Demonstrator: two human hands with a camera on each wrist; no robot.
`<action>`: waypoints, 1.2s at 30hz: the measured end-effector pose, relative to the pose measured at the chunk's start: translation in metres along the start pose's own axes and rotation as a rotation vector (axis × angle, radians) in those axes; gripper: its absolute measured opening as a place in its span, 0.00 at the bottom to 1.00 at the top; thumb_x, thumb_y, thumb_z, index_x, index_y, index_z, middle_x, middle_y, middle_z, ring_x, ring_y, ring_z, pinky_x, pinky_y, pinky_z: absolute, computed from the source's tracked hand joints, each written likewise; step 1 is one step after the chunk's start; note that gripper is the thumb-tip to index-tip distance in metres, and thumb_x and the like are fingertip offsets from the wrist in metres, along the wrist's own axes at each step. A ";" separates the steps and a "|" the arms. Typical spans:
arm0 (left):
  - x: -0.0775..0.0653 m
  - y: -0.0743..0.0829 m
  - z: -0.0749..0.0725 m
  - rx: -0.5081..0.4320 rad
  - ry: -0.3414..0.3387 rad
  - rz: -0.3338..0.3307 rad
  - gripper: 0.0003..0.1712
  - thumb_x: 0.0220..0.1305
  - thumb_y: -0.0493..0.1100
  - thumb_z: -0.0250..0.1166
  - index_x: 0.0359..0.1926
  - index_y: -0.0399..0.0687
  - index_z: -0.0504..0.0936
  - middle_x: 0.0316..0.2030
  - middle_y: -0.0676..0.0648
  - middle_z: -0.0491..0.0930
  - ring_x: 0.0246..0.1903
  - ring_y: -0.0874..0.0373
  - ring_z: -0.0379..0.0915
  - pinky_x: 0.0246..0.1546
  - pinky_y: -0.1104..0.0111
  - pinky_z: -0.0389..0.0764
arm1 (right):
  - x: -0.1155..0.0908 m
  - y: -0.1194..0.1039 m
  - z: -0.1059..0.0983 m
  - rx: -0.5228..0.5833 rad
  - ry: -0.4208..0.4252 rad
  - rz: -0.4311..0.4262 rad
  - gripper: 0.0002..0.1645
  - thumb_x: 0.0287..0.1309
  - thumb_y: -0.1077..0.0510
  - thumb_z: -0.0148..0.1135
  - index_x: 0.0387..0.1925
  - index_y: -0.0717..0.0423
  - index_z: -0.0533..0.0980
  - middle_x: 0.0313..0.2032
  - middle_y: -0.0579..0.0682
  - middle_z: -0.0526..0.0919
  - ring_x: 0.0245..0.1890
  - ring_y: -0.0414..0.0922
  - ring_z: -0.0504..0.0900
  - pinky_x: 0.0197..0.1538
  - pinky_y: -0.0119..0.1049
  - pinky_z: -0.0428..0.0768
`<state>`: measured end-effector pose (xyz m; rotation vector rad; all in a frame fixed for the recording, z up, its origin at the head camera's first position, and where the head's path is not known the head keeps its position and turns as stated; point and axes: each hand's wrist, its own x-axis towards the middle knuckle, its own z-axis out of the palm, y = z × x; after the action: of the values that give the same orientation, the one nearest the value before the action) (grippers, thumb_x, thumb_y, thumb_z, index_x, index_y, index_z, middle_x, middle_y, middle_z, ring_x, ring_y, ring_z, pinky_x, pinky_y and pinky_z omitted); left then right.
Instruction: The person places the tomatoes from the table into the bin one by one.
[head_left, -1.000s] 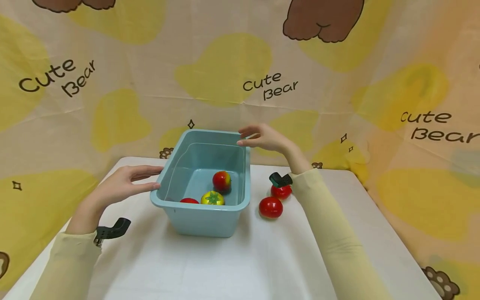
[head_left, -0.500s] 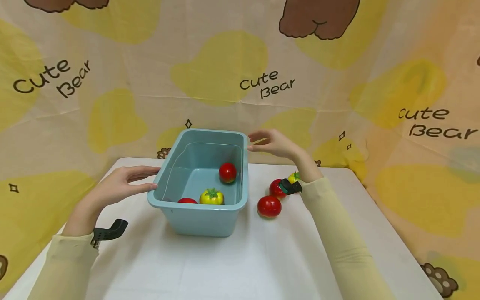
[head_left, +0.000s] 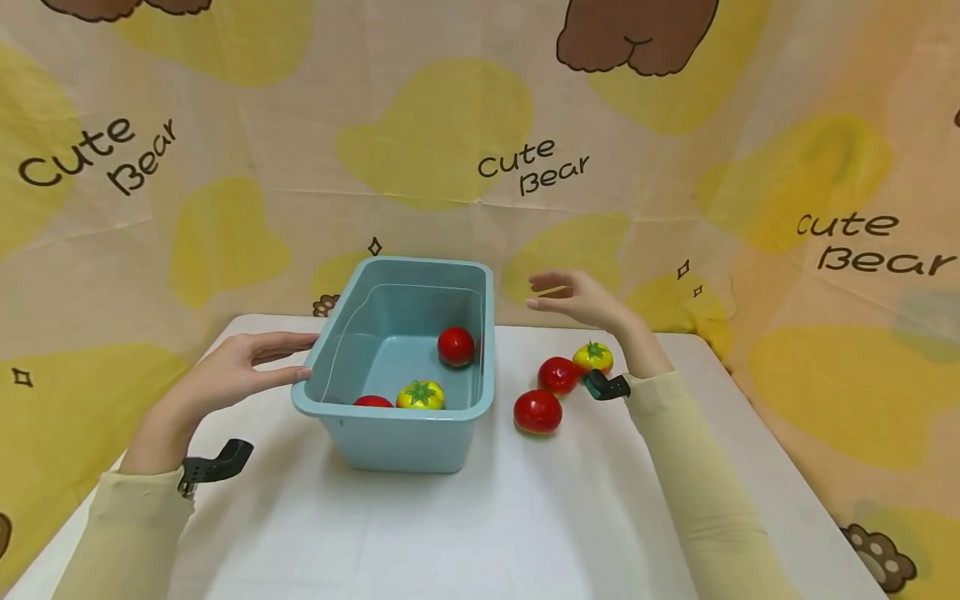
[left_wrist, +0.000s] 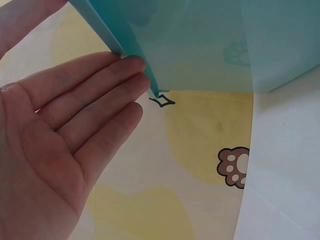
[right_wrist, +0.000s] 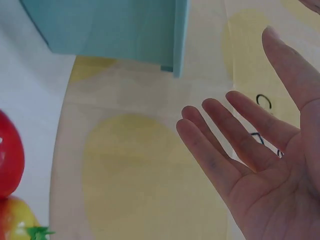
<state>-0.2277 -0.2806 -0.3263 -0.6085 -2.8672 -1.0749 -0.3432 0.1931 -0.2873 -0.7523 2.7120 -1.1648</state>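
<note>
A blue-green plastic bin [head_left: 405, 442] stands on the white table. Inside it lie a red tomato [head_left: 455, 346], a yellow tomato [head_left: 421, 395] with a green star-shaped top, and part of another red one [head_left: 373, 401], mostly hidden behind the front wall. My left hand [head_left: 232, 375] rests at the bin's left rim, fingers straight, as the left wrist view also shows. To the right of the bin my right hand [head_left: 581, 300] hovers in the air with relaxed fingers and an empty palm [right_wrist: 280, 195].
Right of the bin, two red tomatoes [head_left: 537, 412] and a yellow tomato [head_left: 593, 357] sit in a row on the table [head_left: 420, 533], close to my right wrist. A printed cloth backdrop [head_left: 420, 150] hangs behind and beside the table.
My right hand has moved right, away from the bin's rim. The tomato at the back of the bin has rolled and settled near the right wall. My left hand stays at the rim.
</note>
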 end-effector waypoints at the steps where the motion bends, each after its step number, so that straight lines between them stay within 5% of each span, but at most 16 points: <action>1: 0.000 0.000 0.000 0.002 0.000 -0.001 0.29 0.60 0.55 0.65 0.63 0.59 0.73 0.61 0.47 0.74 0.61 0.40 0.68 0.57 0.47 0.72 | -0.002 0.003 -0.001 -0.002 0.003 0.005 0.33 0.57 0.45 0.65 0.61 0.53 0.70 0.58 0.54 0.76 0.58 0.55 0.75 0.59 0.49 0.76; 13: -0.001 0.000 -0.001 -0.003 0.002 -0.005 0.30 0.60 0.55 0.65 0.63 0.58 0.73 0.60 0.47 0.74 0.61 0.41 0.68 0.58 0.48 0.72 | -0.024 0.043 -0.012 0.006 0.015 0.091 0.33 0.60 0.44 0.61 0.62 0.56 0.69 0.60 0.58 0.73 0.59 0.59 0.73 0.61 0.55 0.73; 19: -0.001 0.001 -0.001 0.013 0.002 -0.010 0.30 0.60 0.55 0.66 0.62 0.57 0.73 0.60 0.47 0.74 0.61 0.44 0.69 0.55 0.70 0.76 | -0.034 0.064 -0.014 0.031 0.028 0.122 0.35 0.61 0.44 0.60 0.63 0.59 0.67 0.61 0.61 0.72 0.59 0.60 0.73 0.61 0.56 0.72; 25: -0.001 0.000 -0.001 -0.001 0.001 -0.013 0.31 0.59 0.56 0.66 0.63 0.58 0.73 0.60 0.47 0.74 0.61 0.43 0.68 0.58 0.49 0.72 | -0.041 0.081 -0.015 0.069 0.049 0.156 0.35 0.62 0.46 0.59 0.64 0.60 0.66 0.63 0.62 0.70 0.58 0.59 0.75 0.60 0.53 0.74; 36: -0.002 0.000 0.000 -0.003 0.009 -0.011 0.29 0.60 0.55 0.65 0.62 0.60 0.73 0.60 0.48 0.74 0.61 0.43 0.68 0.58 0.49 0.71 | -0.054 0.109 -0.018 0.083 0.084 0.205 0.37 0.61 0.42 0.59 0.64 0.59 0.65 0.62 0.61 0.71 0.57 0.58 0.75 0.60 0.50 0.75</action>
<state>-0.2260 -0.2815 -0.3269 -0.5874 -2.8651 -1.0802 -0.3450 0.2945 -0.3564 -0.4116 2.7082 -1.2769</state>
